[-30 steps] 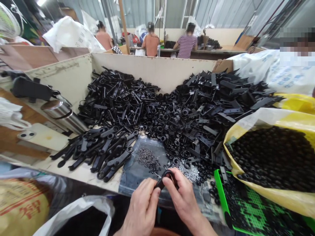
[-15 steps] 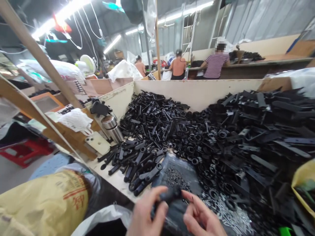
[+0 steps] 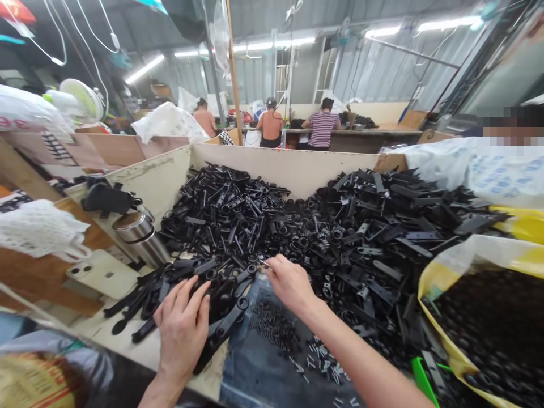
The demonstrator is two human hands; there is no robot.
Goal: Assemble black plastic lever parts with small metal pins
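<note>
My left hand lies flat, fingers stretched out, on a group of long black plastic arms at the near left of the bench. My right hand reaches forward into the big heap of black plastic parts, its fingers curled at the heap's near edge; what they pinch, if anything, is hidden. Just below my right wrist lies a small pile of dark screws on a grey sheet.
A steel flask and a phone sit left of the bin wall. A yellow bag of black rings stands at right, above a green crate. Three people work at a far bench.
My hands were together at the near edge holding one black part. Now they are apart: the left lies on the long arms, the right reaches into the heap. The camera tilted up.
</note>
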